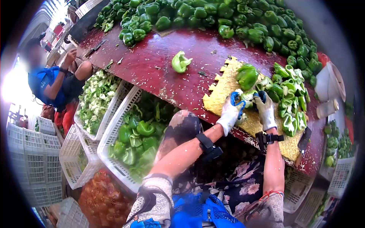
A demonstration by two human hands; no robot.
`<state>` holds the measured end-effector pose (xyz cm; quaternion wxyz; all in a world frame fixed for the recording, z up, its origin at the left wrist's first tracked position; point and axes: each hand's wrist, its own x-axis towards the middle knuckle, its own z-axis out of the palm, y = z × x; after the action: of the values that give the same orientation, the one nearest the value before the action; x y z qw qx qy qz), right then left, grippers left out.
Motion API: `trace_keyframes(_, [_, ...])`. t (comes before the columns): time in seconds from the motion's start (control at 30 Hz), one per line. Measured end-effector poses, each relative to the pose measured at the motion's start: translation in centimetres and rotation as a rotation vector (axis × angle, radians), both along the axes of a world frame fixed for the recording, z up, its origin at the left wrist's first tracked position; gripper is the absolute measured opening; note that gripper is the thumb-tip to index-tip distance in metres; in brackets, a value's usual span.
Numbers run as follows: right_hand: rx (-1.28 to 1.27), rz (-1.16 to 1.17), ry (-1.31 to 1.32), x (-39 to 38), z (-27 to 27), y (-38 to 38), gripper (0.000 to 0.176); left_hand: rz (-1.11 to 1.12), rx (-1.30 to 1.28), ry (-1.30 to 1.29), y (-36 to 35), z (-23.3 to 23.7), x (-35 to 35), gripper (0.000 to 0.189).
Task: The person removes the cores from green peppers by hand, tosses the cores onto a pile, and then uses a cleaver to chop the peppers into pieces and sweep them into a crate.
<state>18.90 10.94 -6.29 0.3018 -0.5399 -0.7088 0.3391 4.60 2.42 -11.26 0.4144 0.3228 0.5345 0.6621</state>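
A pale, opened piece of green bell pepper [248,98] is between my two gloved hands, above a yellow foam mat [216,95]. My left hand [230,113], in a white glove with blue fingertips, pinches its left side. My right hand [265,111], gloved the same way, grips its right side. A whole green bell pepper [247,76] sits on the mat just beyond my fingers. Right of my right hand lies a heap of cut pepper halves [291,108]. A knife [304,139] with a dark blade rests at the mat's right edge.
Whole peppers [262,22] are piled along the far side of the red table [163,57]. A cut pepper [180,62] lies mid-table. Left of my knee, a white crate [108,146] holds peppers, another [99,133] pale scraps. A person [53,85] sits at left.
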Motion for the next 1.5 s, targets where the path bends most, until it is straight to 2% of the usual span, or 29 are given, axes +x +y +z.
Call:
trace_keyframes(0.03, [0.087, -0.02, -0.033, -0.2, -0.1, -0.6, 0.034, 0.0, 0.003, -0.001, -0.2, 0.9, -0.3, 0.047])
trace_keyframes(0.13, [0.32, 0.016, -0.152, -1.8, 4.0, -3.8, 0.035, -0.045, -0.067, -0.05, -1.0, 4.4, -0.4, 0.045])
trace_keyframes(0.17, [0.385, 0.018, -0.185, -1.8, 4.1, -4.3, 0.037, -0.044, -0.065, 0.066, -1.0, 4.9, -0.6, 0.046])
trace_keyframes(0.23, [0.188, 0.135, 0.016, -1.0, 2.8, -3.9, 0.038, -0.161, -0.168, -0.166, -2.1, 6.9, -1.0, 0.055])
trace_keyframes(0.3, [0.357, 0.152, -0.151, -1.2, 5.0, -5.6, 0.038, -0.179, -0.102, -0.192, -0.7, 4.8, -0.7, 0.048])
trace_keyframes(0.37, [0.199, 0.115, -0.028, -0.3, 1.7, -4.1, 0.036, -0.249, -0.095, -0.276, -1.4, 5.5, -1.3, 0.029])
trace_keyframes(0.4, [0.017, 0.228, 0.16, -0.6, 4.9, -5.0, 0.037, -0.233, -0.087, -0.327, -1.2, 5.2, -1.3, 0.027])
trace_keyframes(0.5, [-0.401, 0.285, 0.44, -0.2, 3.9, -4.9, 0.048, -0.288, -0.065, -0.484, -1.1, 4.6, -1.3, 0.02])
trace_keyframes(0.53, [0.367, 0.474, -0.115, 1.2, -0.8, -4.0, 0.044, -0.274, -0.111, -0.43, -1.2, 4.3, -1.2, 0.018])
trace_keyframes(0.57, [-0.147, 0.367, 0.015, 0.3, 5.2, -6.3, 0.039, -0.257, -0.155, -0.374, -1.2, 4.1, -1.1, 0.015])
trace_keyframes(0.63, [-0.388, 0.231, -0.092, -0.4, 7.9, -6.5, 0.036, -0.383, -0.195, -0.426, -1.5, 4.1, -1.7, 0.01])
trace_keyframes(0.67, [-0.142, 0.396, -0.234, 0.3, 5.9, -5.8, 0.054, -0.361, -0.213, -0.396, -1.5, 4.2, -1.3, 0.009])
trace_keyframes(0.7, [-0.149, 0.387, -0.234, 0.8, 3.8, -5.6, 0.054, -0.356, -0.23, -0.335, -1.5, 4.2, -1.2, 0.011])
trace_keyframes(0.77, [0.211, 0.445, -0.278, 1.2, 1.6, -5.9, 0.071, -0.424, -0.183, -0.407, -1.2, 3.8, -1.7, 0.012])
trace_keyframes(0.8, [0.196, 0.505, -0.239, 1.5, 0.7, -5.4, 0.087, -0.418, -0.199, -0.381, -1.0, 3.5, -1.7, 0.014])
trace_keyframes(0.9, [0.179, 0.465, -0.342, 1.5, 2.6, -6.0, 0.08, -0.495, -0.188, -0.415, -1.3, 4.8, -1.9, 0.014])
trace_keyframes(0.93, [0.207, 0.412, -0.312, 1.6, 2.4, -5.8, 0.067, -0.5, -0.187, -0.42, -1.3, 5.2, -1.8, 0.014])
trace_keyframes(1.03, [0.057, 0.374, -0.188, 2.2, 2.5, -4.5, 0.059, -0.552, -0.205, -0.451, -1.5, 5.6, -2.0, 0.01])
trace_keyframes(1.1, [-0.014, 0.359, -0.124, 2.1, 2.9, -4.3, 0.059, -0.509, -0.194, -0.537, -1.2, 4.9, -2.2, 0.008])
trace_keyframes(1.17, [-0.076, 0.44, -0.156, 1.9, 2.7, -5.0, 0.058, -0.52, -0.209, -0.524, -1.3, 4.6, -1.7, 0.011])
trace_keyframes(1.2, [-0.1, 0.335, -0.138, 1.5, 2.1, -5.8, 0.057, -0.478, -0.181, -0.492, -1.3, 4.4, -1.0, 0.012])
trace_keyframes(1.23, [-0.102, 0.33, -0.142, 1.4, 1.8, -5.3, 0.057, -0.44, -0.152, -0.459, -1.4, 4.4, -0.4, 0.014])
trace_keyframes(1.27, [-0.203, 0.307, -0.076, 1.3, 1.2, -4.3, 0.057, -0.454, -0.152, -0.344, -1.8, 4.6, -0.7, 0.021])
trace_keyframes(1.3, [-0.304, 0.282, -0.007, 1.4, 0.6, -3.7, 0.057, -0.462, -0.152, -0.345, -1.9, 4.8, -0.9, 0.021])
trace_keyframes(1.33, [0.037, 0.425, 0.023, 1.5, 0.7, -4.0, 0.056, -0.51, -0.139, -0.286, -1.8, 5.1, -1.1, 0.025])
trace_keyframes(1.37, [0.041, 0.424, 0.019, 1.6, 0.8, -4.2, 0.056, -0.553, -0.124, -0.227, -1.8, 5.3, -1.3, 0.028])
trace_keyframes(1.43, [-0.239, 0.22, 0.212, 1.4, 1.7, -5.2, 0.057, -0.54, -0.167, -0.186, -1.4, 5.0, -1.5, 0.033])
trace_keyframes(1.5, [-0.15, 0.201, 0.171, 0.9, 2.1, -5.6, 0.058, -0.488, -0.153, 0.156, -0.9, 3.0, -1.8, 0.031])
